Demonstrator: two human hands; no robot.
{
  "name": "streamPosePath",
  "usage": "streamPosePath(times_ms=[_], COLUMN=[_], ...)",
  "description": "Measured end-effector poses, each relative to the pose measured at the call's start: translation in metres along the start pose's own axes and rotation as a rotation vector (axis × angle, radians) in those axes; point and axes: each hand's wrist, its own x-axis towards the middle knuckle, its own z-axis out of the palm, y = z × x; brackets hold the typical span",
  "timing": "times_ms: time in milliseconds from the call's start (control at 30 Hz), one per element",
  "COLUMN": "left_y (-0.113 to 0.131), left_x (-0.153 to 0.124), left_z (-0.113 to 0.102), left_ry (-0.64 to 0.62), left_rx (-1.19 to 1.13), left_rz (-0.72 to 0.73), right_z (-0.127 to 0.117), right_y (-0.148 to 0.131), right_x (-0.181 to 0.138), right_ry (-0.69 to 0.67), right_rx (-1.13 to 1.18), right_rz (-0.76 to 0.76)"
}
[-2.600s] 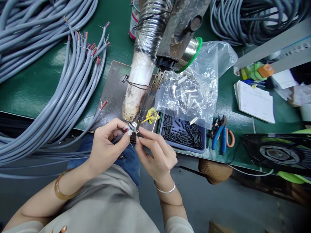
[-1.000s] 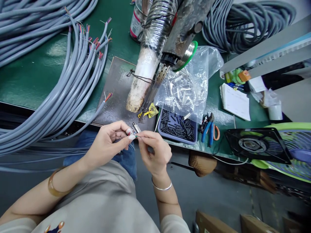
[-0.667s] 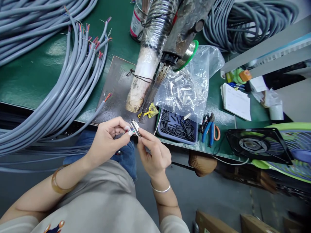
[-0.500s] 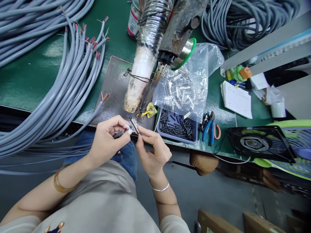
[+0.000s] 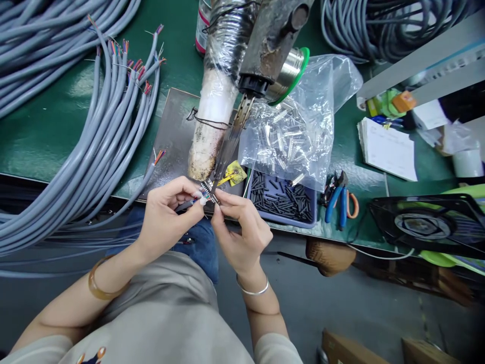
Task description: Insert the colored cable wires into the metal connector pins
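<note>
At the table's front edge, my left hand [image 5: 161,217] is closed, thumb and fingers pinching the stripped end of a grey cable [image 5: 184,206] with thin coloured wires. My right hand [image 5: 242,230] pinches one end of a small metal multi-pin connector [image 5: 206,188]. The wires meet the connector's row of pins between my fingertips; which of them are joined is too small to tell. A fixed soldering iron [image 5: 242,114] points down, its tip at the connector. Beside it hangs a white, film-wrapped tube [image 5: 214,96].
Grey cables [image 5: 109,116] with bared ends lie at left. Right of the iron are a solder spool [image 5: 288,76], a plastic bag of connectors [image 5: 288,126], a tray of black sleeves [image 5: 313,215], cutters [image 5: 337,202], a notepad [image 5: 390,151] and a black fan [image 5: 420,225].
The view has shifted slightly. The connector has turned a little in my fingers, and the iron's tip now overlaps it. Both hands keep their pinch.
</note>
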Motion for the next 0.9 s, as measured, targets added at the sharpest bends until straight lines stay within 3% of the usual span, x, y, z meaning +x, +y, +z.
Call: streamPosePath(times_ms=[400,900], left_y=[0.0065,0.0071], left_x=[-0.0001,0.0010], left_z=[-0.0030,-0.0042], left_ry=[-0.027,-0.053], left_rx=[0.073,0.047], left_rz=[0.056,-0.066], right_z=[-0.0033,-0.0054], right_y=[-0.0030,-0.0045], right_x=[0.0046,0.0014], right_ry=[-0.001,-0.050], right_rx=[-0.016,-0.050], right_rz=[0.009,-0.016])
